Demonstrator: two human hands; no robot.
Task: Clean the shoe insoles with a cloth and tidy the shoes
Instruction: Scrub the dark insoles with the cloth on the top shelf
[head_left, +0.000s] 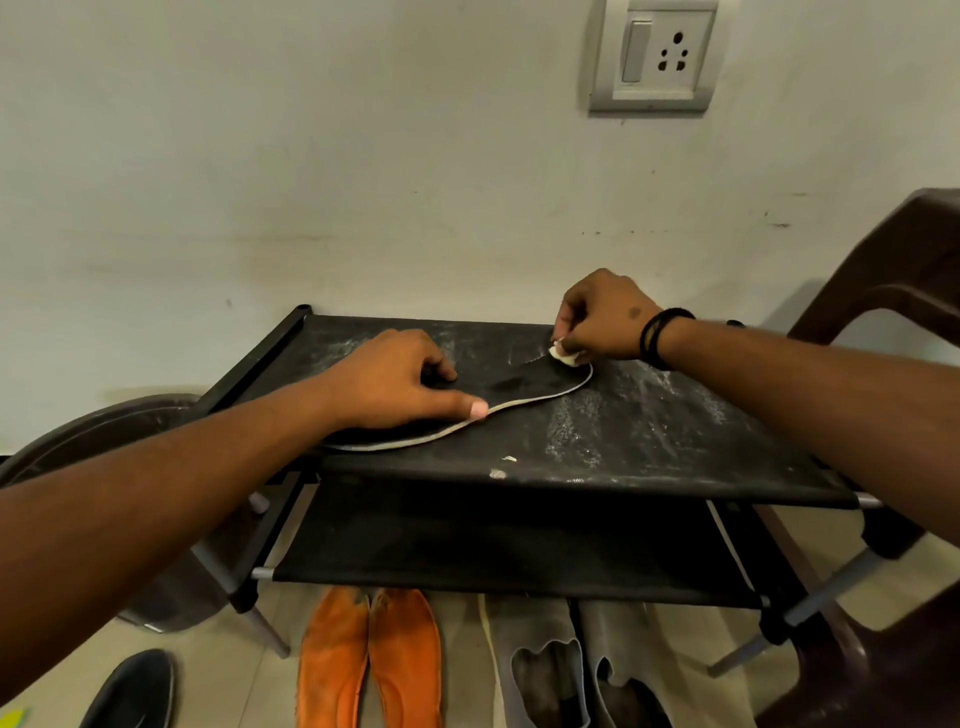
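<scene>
Black insole (524, 387) edged grey, white cloth (566, 356), orange shoes (371, 660), grey shoes (582, 665)

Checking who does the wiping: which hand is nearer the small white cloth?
Right. The right hand pinches the cloth at the insole's far end; the left hand presses the insole's middle, apart from it.

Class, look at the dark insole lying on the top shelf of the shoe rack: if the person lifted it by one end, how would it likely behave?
The insole looks thin and flat, so it would probably droop. It likely weighs little; the left hand presses it down while the right hand rubs it with a cloth, suggesting it would otherwise slide.
</scene>
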